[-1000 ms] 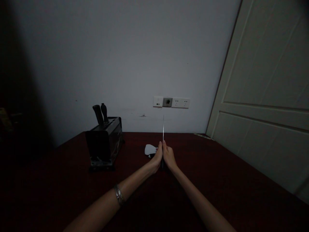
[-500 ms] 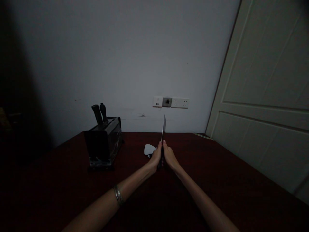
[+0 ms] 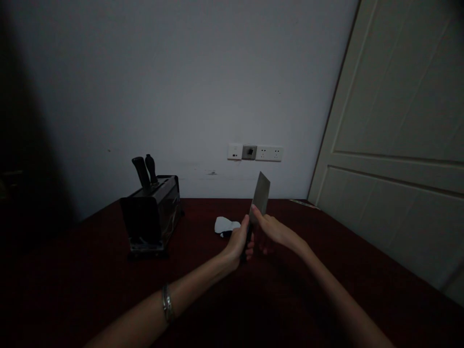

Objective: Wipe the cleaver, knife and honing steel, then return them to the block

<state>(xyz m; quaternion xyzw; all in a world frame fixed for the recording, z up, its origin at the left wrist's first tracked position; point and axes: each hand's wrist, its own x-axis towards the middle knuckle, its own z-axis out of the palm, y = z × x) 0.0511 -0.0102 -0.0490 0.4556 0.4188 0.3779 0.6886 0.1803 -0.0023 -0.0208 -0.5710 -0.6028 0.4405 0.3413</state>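
A cleaver [image 3: 261,195] with a broad grey blade and dark handle is held up above the table, blade tilted away and slightly right. My left hand [image 3: 238,241] is closed around its handle, thumb along the top and fingertips showing on the far side. My right hand [image 3: 274,229] is at the base of the blade, thumb against the blade's face and its other fingers curled below, partly in shadow. Behind my left hand, a white cloth-like item [image 3: 225,224] with a dark part lies on the table.
A knife block [image 3: 150,217] with two dark handles sticking out stands on the left of the dark red table [image 3: 203,299]. Wall sockets [image 3: 268,153] sit on the wall behind, and a pale panelled door [image 3: 391,145] is at the right.
The cleaver has turned from nearly edge-on to showing its broad face. My right hand has shifted from the handle to the right, up to the blade's base. My left hand keeps the handle.
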